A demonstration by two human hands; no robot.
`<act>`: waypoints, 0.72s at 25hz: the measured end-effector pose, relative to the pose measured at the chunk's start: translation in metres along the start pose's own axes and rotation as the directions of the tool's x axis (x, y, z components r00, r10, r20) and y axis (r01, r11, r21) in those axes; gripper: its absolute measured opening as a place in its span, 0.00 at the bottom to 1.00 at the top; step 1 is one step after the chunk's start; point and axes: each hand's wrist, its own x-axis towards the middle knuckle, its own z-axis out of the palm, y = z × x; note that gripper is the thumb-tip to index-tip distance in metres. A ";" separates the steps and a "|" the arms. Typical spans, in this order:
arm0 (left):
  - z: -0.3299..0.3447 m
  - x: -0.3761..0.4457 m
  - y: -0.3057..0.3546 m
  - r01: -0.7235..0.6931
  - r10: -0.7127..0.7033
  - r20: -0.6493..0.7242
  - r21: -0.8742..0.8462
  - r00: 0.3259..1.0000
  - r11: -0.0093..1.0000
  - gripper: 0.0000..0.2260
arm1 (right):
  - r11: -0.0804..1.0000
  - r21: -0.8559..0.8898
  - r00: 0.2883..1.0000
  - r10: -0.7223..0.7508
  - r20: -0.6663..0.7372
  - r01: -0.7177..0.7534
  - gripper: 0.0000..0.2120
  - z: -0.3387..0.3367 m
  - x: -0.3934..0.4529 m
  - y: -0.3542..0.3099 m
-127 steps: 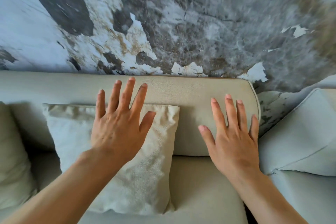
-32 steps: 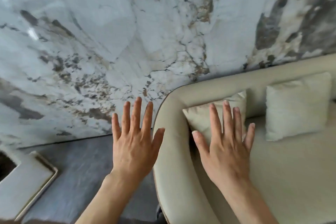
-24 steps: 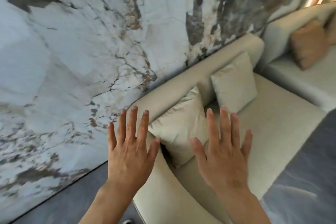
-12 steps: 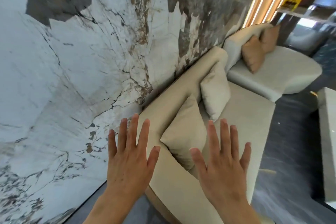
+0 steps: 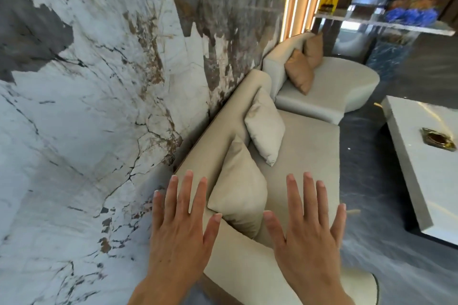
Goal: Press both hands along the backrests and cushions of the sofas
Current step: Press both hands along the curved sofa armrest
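Both hands are in the lower centre of the frame, palms down, backs to the camera. The left hand (image 5: 179,226) has its fingers spread and straight, holding nothing; it lies over the curved near end of the backrest (image 5: 218,131) of the long beige fabric sofa (image 5: 307,153). Whether the palm touches the fabric cannot be told. The right hand (image 5: 308,233) is likewise flat with fingers splayed and empty, over the near part of the seat; contact cannot be confirmed.

The beige sofa runs from lower centre toward the upper middle of the frame, its backrest against a white and grey marble-patterned wall (image 5: 86,106) filling the left half. Two cream square cushions lean on the backrest: the near cushion (image 5: 239,190) stands between the two hands, just beside the left thumb; the far cushion (image 5: 265,125) sits further up the frame, near it.

Beyond, in the upper centre, a second pale sofa with a rounded seat (image 5: 339,84) abuts the end of the first and carries two tan cushions (image 5: 301,69).

At the right edge stands a low white glossy table (image 5: 421,168) bearing a small dark dish with a gold rim (image 5: 437,138). The floor (image 5: 366,146) is dark grey.
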 end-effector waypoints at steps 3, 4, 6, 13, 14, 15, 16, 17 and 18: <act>0.013 -0.001 -0.015 -0.074 0.075 0.022 -0.052 0.997 0.996 0.29 | 0.997 -0.057 0.998 0.054 -0.017 -0.054 0.33 0.005 -0.014 -0.018; 0.021 -0.005 -0.026 -0.111 0.113 0.032 -0.062 0.993 0.992 0.29 | 0.993 -0.089 0.997 0.071 -0.018 -0.072 0.33 0.010 -0.022 -0.028; 0.037 -0.012 -0.051 -0.191 0.197 0.071 -0.078 0.978 0.978 0.29 | 0.987 -0.113 0.994 0.109 -0.024 -0.111 0.34 0.026 -0.039 -0.050; 0.086 -0.040 -0.093 -0.265 0.295 0.229 -0.150 0.928 0.952 0.29 | 0.956 -0.177 0.971 0.239 0.015 -0.233 0.34 0.070 -0.091 -0.084; 0.091 -0.041 -0.092 -0.265 0.298 0.240 -0.162 0.924 0.951 0.29 | 0.951 -0.190 0.967 0.253 0.030 -0.243 0.34 0.073 -0.094 -0.084; 0.096 -0.042 -0.090 -0.269 0.306 0.246 -0.175 0.920 0.947 0.29 | 0.947 -0.199 0.963 0.266 0.046 -0.252 0.34 0.076 -0.096 -0.082; 0.101 -0.043 -0.088 -0.276 0.317 0.250 -0.186 0.915 0.943 0.29 | 0.943 -0.205 0.959 0.280 0.054 -0.263 0.34 0.078 -0.098 -0.079; 0.105 -0.045 -0.086 -0.281 0.326 0.256 -0.197 0.910 0.939 0.29 | 0.940 -0.210 0.956 0.287 0.055 -0.270 0.34 0.082 -0.101 -0.076; 0.110 -0.048 -0.084 -0.279 0.329 0.263 -0.210 0.907 0.937 0.29 | 0.939 -0.208 0.956 0.289 0.056 -0.272 0.34 0.086 -0.104 -0.073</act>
